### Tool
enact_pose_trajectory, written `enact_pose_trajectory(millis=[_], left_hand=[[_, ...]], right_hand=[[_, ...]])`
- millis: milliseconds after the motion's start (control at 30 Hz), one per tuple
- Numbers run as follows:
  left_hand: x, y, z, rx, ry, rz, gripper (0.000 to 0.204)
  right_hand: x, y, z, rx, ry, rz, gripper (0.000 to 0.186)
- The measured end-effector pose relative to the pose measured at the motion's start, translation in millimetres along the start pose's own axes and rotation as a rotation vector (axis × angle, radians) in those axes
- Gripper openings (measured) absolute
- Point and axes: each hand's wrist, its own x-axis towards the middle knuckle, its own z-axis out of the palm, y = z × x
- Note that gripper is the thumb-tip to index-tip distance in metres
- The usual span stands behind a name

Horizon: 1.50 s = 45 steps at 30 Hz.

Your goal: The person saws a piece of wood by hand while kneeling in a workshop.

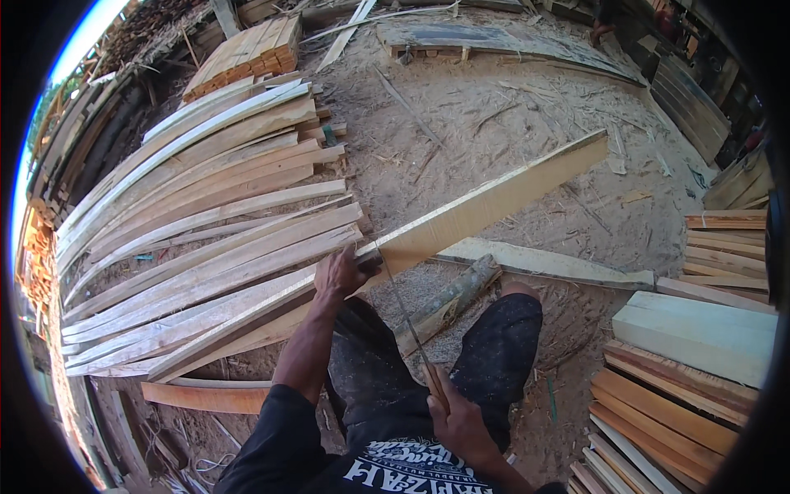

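A long pale plank [494, 202] stands on edge, crossing diagonally in front of me from lower left to upper right. My left hand [336, 276] grips it just left of a long, thin saw blade [399, 307], with a small dark piece I cannot make out beside the fingers. The blade's far end meets the plank's top edge. My right hand [453, 416] is closed on the saw's wooden handle, low in front of my body between my legs. Under the plank, a short log [440, 309] lies between my knees, beside a pale board [559, 263] on the ground.
Loose boards [189, 173] cover the ground at left, with a stacked bundle [243, 53] behind. More stacked boards [666, 399] are at my right. A weathered panel [502, 49] rests at the back. A person's leg [601, 25] shows at top right. Sawdust and scraps cover the ground [436, 115].
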Motion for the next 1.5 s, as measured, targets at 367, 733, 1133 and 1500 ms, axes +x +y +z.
enact_pose_trajectory(millis=[367,733,1133,1500], left_hand=[[-4,3,12,0.006,0.057,0.047,0.047],[5,6,18,-0.006,0.090,0.063,0.062],[4,12,3,-0.029,0.018,0.031,0.064],[13,6,2,-0.028,-0.058,-0.029,0.062]], right_hand=[[136,16,38,-0.135,-0.038,0.067,0.051],[194,36,61,-0.158,0.017,0.044,0.052],[81,13,6,-0.109,-0.070,0.132,0.052],[-24,-3,-24,-0.036,-0.047,0.128,0.055]])
